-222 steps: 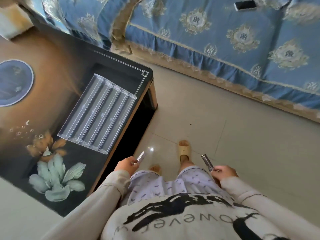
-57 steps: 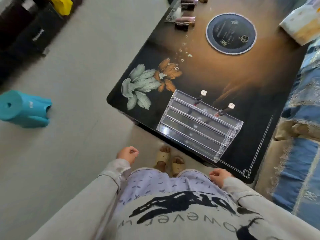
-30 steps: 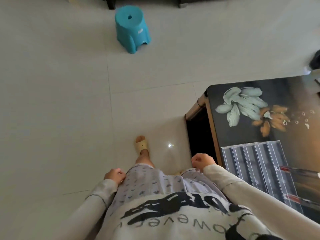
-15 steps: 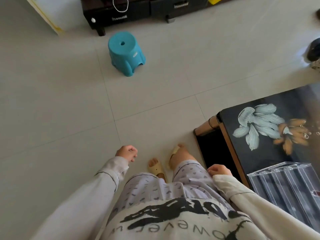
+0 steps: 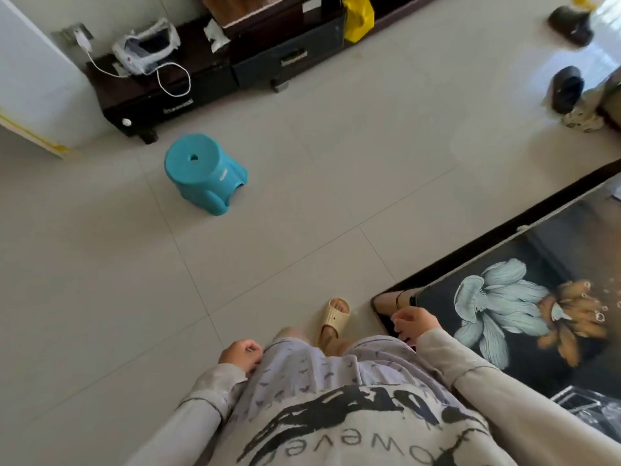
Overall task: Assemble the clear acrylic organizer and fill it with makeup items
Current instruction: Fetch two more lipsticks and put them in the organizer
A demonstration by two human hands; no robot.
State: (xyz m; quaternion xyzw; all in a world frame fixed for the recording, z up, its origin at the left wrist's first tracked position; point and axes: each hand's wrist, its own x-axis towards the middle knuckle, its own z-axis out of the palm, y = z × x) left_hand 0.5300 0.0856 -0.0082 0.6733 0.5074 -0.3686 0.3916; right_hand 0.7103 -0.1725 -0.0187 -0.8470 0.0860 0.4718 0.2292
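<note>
Only a corner of the clear acrylic organizer point(image 5: 591, 410) shows at the bottom right, lying on the dark flower-printed coffee table point(image 5: 517, 358). No makeup items are visible. My left hand point(image 5: 240, 353) hangs by my left hip with curled fingers and nothing in it. My right hand point(image 5: 415, 322) is loosely curled and holds nothing, just by the table's near corner. I am standing beside the table on the tiled floor.
A teal plastic stool point(image 5: 205, 173) stands on the floor ahead. A low dark cabinet point(image 5: 215, 75) with a white cable and a yellow bag point(image 5: 359, 15) lines the far wall. Dark shoes point(image 5: 566, 89) lie at the upper right.
The view has swung away from the table toward the floor and cabinet; the organizer has slid almost out of sight. Both hands stay empty at my sides.
</note>
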